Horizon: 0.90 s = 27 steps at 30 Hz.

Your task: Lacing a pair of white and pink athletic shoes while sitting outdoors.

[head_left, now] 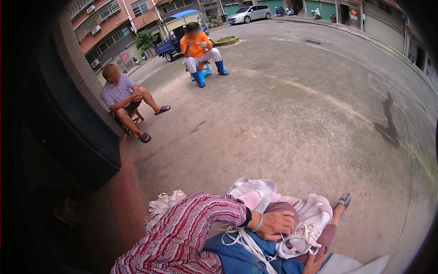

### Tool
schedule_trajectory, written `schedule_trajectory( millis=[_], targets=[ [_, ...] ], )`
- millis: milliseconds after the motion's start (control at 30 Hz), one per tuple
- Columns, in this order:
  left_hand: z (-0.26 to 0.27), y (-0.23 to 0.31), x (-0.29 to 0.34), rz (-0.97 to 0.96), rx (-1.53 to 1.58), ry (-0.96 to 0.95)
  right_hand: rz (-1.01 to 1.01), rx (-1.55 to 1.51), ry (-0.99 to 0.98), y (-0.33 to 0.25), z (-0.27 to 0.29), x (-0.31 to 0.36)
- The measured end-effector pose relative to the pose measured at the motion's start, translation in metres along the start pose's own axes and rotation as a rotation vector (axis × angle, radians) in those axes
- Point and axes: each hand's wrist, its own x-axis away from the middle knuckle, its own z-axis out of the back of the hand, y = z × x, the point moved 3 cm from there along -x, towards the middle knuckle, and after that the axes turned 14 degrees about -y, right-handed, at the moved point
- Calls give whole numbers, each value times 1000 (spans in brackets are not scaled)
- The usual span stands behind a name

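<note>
A white and pink sneaker [311, 224] lies on my lap at the right knee, its white laces looped loosely over its front. From the left, in a red and white striped sleeve, my left hand [275, 224] reaches across to this shoe. Its fingers are bent and closed at a white shoelace by the shoe's edge. My right hand [313, 264] shows only in part, low beside the shoe, with most of its fingers hidden. A bundle of loose white laces [250, 246] hangs over the blue apron [273, 249] on my lap.
More white and pink shoes [253, 194] are piled beyond my left arm, with others [164, 205] left of it. One person [122, 93] sits on a low wooden stool by the wall; another [197, 48] in orange sits farther off with a bowl. Concrete ground [255, 137] stretches ahead.
</note>
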Motion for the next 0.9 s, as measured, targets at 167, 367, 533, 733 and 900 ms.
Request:
schedule_trajectory(
  millis=[167,367,533,733,900],
  targets=[
    [0,0,0,0,9,10,14,-38,-86,-23,7,6],
    [0,0,0,4,-8,4,-4,-74,-94,-24,5,8],
    [-1,0,0,5,-11,-2,-23,34,-63,-7,3,3],
    [-2,-2,0,1,-2,-1,23,-20,-25,-5,1,2],
    [-2,-2,1,4,-1,-1,0,-136,-99,-30,5,9]
  ],
)
